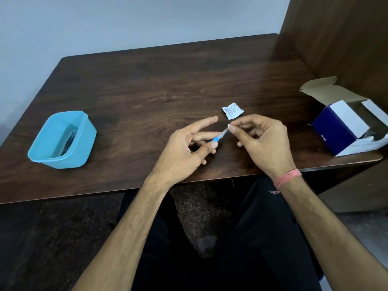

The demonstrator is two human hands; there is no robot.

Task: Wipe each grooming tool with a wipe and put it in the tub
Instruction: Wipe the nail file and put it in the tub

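My left hand (189, 148) pinches the blue handle of a slim grooming tool (220, 135) between thumb and a finger, with the index finger stretched out. Its grey metal end points up to the right. My right hand (262, 139) pinches a small white wipe (228, 126) around that metal tip. Both hands hover just above the dark wooden table (147, 85), near its front edge. A light blue plastic tub (84, 141) stands at the left of the table; dark tools lie inside it, too dim to tell apart.
A torn white sachet (232, 110) with small print lies just beyond my hands. An open blue and white cardboard box (340, 129) sits at the table's right edge, flap raised. A brown wooden panel (336, 38) rises on the right.
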